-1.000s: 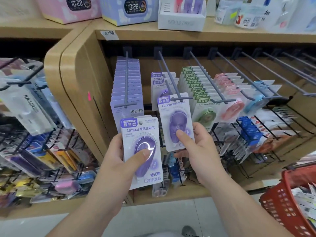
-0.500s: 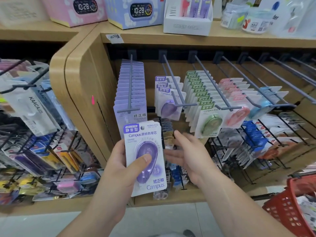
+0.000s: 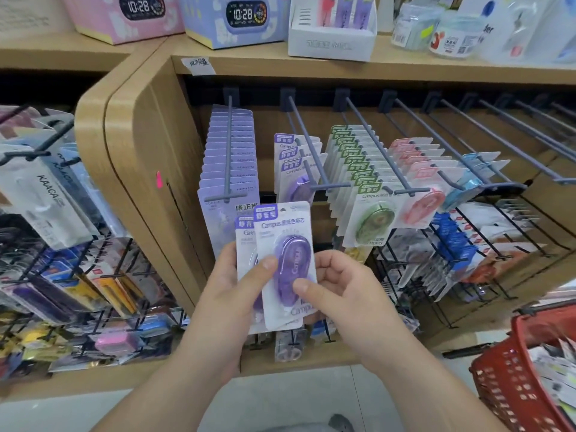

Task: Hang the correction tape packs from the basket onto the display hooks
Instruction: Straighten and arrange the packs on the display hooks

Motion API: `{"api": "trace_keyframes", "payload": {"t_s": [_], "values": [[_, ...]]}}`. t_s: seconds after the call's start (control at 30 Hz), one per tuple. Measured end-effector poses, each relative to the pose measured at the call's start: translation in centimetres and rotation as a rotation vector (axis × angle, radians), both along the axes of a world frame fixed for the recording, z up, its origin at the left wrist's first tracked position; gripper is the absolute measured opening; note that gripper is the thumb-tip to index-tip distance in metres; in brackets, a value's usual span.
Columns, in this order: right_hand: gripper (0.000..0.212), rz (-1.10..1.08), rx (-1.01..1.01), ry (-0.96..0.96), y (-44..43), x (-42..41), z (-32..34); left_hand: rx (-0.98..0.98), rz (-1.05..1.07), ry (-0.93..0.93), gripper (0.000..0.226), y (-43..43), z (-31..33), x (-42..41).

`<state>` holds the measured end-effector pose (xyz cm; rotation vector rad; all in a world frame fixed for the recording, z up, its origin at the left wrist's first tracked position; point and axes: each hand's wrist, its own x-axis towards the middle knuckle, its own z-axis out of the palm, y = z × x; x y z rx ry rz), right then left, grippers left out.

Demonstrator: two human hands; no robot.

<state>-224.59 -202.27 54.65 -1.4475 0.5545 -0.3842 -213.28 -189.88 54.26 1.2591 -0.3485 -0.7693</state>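
Note:
My left hand (image 3: 232,288) holds a small stack of purple correction tape packs, its thumb on the front pack (image 3: 285,244). A second pack (image 3: 244,241) shows behind it on the left. My right hand (image 3: 339,288) pinches the front pack's lower right side with thumb and fingers. Straight above, a grey display hook (image 3: 307,145) carries a few matching purple packs (image 3: 294,169). The red basket (image 3: 514,375) sits at the lower right with more packs inside.
Neighbouring hooks carry lilac cards (image 3: 229,157), green packs (image 3: 361,188), pink packs (image 3: 420,188) and blue packs (image 3: 473,179). Bare hooks (image 3: 498,132) extend to the right. Wire racks of stationery fill the lower shelf and left bay. Clock boxes (image 3: 237,17) stand on top.
My right hand let go of the pack it hung on the hook, dropped down, and now pinches the front pack in my left hand. The view moved closer.

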Motion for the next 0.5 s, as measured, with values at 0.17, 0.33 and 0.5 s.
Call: {"api": "trace_keyframes", "payload": {"t_s": [0.17,0.33,0.5], "values": [[0.033,0.007,0.049,-0.096,-0.30,-0.66,0.10,-0.021,-0.061,-0.027,0.061,0.66,-0.84,0.20],[0.032,-0.065,0.086,-0.161,-0.02,-0.38,-0.46,-0.027,-0.061,-0.033,0.059,1.00,-0.86,0.38],[0.032,-0.170,0.089,-0.192,-0.69,0.14,-0.43,-0.006,-0.053,-0.039,0.061,1.16,-0.63,0.64]]}}
